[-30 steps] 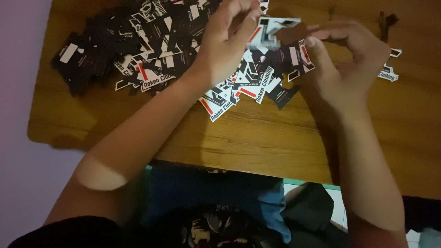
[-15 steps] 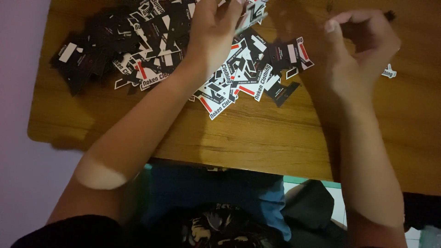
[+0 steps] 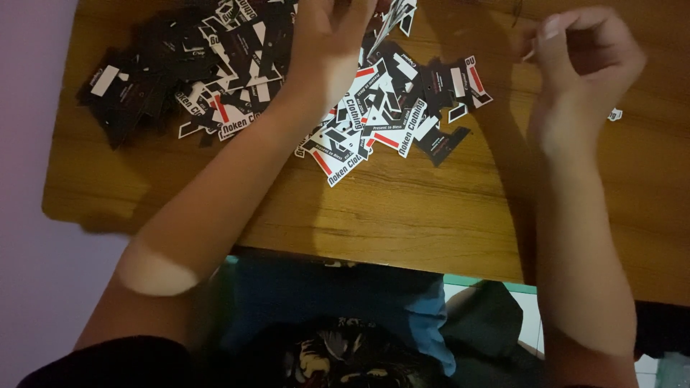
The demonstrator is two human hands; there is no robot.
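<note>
A heap of black, white and red card tags (image 3: 251, 65) lies spread over the far left and middle of a wooden table (image 3: 402, 215). My left hand (image 3: 327, 36) rests on the heap, fingers reaching to the top edge of the view and touching a tag (image 3: 395, 18) there; whether it grips it I cannot tell. My right hand (image 3: 586, 57) hovers to the right of the heap, fingers curled, pinching something thin and pale (image 3: 530, 54) between thumb and forefinger.
A single small tag (image 3: 615, 113) lies on the table by my right wrist. The table's near edge runs across the middle of the view, with my lap in blue and dark cloth (image 3: 338, 316) below it. A pale wall (image 3: 29, 215) lies on the left.
Both hands have moved away from me, toward the far side of the table. My right hand has drawn off to the right, clear of the heap of tags.
</note>
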